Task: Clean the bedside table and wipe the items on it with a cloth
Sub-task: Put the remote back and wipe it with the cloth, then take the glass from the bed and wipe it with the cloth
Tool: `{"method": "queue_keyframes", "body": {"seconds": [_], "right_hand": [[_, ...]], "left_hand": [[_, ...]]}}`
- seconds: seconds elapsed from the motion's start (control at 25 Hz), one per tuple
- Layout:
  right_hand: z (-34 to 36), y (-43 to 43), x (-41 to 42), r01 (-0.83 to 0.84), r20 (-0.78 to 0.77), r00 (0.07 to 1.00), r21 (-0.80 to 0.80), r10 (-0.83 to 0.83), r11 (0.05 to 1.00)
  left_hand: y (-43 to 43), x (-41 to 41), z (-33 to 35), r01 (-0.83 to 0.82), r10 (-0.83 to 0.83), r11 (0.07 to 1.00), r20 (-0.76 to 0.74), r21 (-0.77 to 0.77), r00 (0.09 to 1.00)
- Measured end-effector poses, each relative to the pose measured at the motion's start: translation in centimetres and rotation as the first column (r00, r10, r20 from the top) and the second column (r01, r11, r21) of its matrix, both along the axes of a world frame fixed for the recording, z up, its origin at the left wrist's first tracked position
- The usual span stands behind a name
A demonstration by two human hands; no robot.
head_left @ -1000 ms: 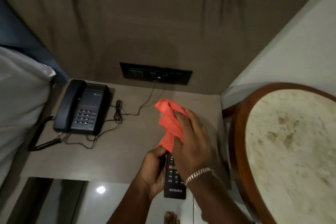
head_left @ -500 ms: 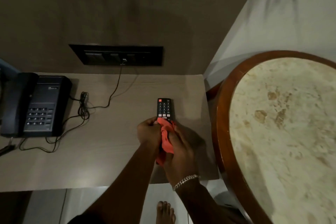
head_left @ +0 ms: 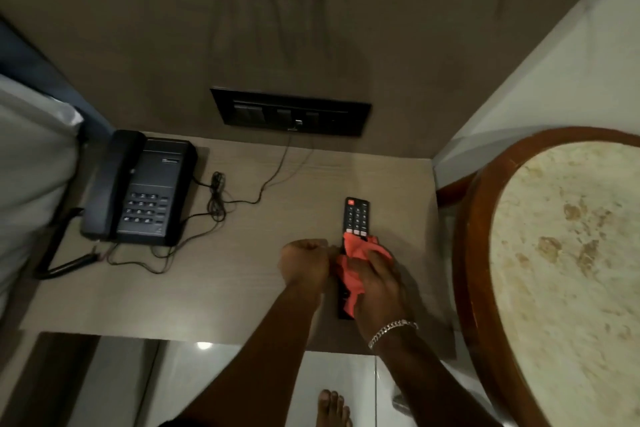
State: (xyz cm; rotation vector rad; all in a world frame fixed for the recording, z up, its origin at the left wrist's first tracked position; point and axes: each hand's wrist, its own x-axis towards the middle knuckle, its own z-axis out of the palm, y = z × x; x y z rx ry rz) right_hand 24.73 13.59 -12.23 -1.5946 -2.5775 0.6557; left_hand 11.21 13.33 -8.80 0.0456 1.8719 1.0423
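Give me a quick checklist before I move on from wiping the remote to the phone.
1. Cloth in hand: ok. The right hand holds the red cloth pressed on the remote.
2. Remote steadied: ok. The left hand grips its left edge.
3. Remote fully wiped: cannot tell. Its top buttons are uncovered; the lower part is hidden under the cloth.
4. Remote resting on the bedside table: ok, it lies flat near the right side.
5. Path to the telephone: not ok. Loose cords lie between.
6. Handset seated: ok, it sits in the cradle.
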Motion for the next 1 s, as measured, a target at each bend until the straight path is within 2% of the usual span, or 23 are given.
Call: {"method": "queue_keyframes", "body": {"seconds": [0.04, 0.12, 0.2, 0.32, 0.4, 0.52, 0.6, 0.68, 0.8, 0.88, 0.92, 0.96, 1.0], "right_hand": [[0.8, -0.3, -0.5, -0.035, 0.025, 0.999, 0.071, 0.033, 0.997], [3.0, -0.5, -2.4, -0.008, -0.067, 0.998, 0.185, 0.021, 0.983], [5.8, -1.7, -6.4, 0.001, -0.152, 0.988, 0.201, 0.030, 0.980], [10.3, -5.3, -15.0, -0.124, -0.276, 0.945, 0.185, 0.173, 0.975], [12.7, -7.9, -20.2, -0.203, -0.347, 0.899, 0.208, 0.266, 0.957], [15.4, -12.6, -29.8, -0.310, -0.503, 0.752, 0.300, 0.425, 0.902], [17.3, -15.9, -35.8, -0.386, -0.557, 0.665, 0.316, 0.498, 0.867], [19.3, -19.4, -41.7, -0.481, -0.575, 0.586, 0.320, 0.571, 0.816], [21.4, -24.5, -49.1, -0.558, -0.638, 0.495, 0.287, 0.590, 0.779], [21.9, -27.5, -52.9, -0.575, -0.674, 0.468, 0.259, 0.572, 0.776], [22.0, -29.0, -54.4, -0.592, -0.678, 0.463, 0.244, 0.572, 0.768], [21.9, -30.1, -55.7, -0.614, -0.674, 0.455, 0.235, 0.582, 0.753], [21.9, -30.8, -56.7, -0.634, -0.667, 0.450, 0.230, 0.594, 0.739]], "left_hand": [[-1.0, -1.2, 0.0, -0.022, 0.022, 0.999, 0.003, 0.031, 1.000], [-3.9, -4.3, 0.6, -0.076, 0.072, 0.992, 0.045, 0.103, 0.996], [-6.8, -7.7, 2.8, -0.160, 0.153, 0.970, 0.050, 0.181, 0.987], [-11.7, -15.1, 6.8, -0.312, 0.321, 0.902, 0.021, 0.297, 0.947], [-14.8, -19.7, 9.3, -0.355, 0.389, 0.862, -0.024, 0.362, 0.921], [-21.4, -27.9, 13.4, -0.444, 0.542, 0.768, -0.099, 0.460, 0.835], [-26.2, -33.1, 16.2, -0.508, 0.655, 0.689, -0.144, 0.518, 0.741], [-32.1, -37.9, 18.3, -0.558, 0.760, 0.618, -0.240, 0.554, 0.603], [-39.7, -42.7, 19.8, -0.605, 0.846, 0.527, -0.440, 0.597, 0.301], [-42.8, -45.8, 19.3, -0.640, 0.826, 0.485, -0.553, 0.596, 0.111], [-43.8, -47.5, 18.7, -0.658, 0.802, 0.479, -0.594, 0.581, 0.060], [-44.4, -49.4, 17.9, -0.672, 0.777, 0.495, -0.627, 0.551, 0.058], [-44.5, -51.4, 17.2, -0.678, 0.754, 0.527, -0.650, 0.513, 0.095]]}}
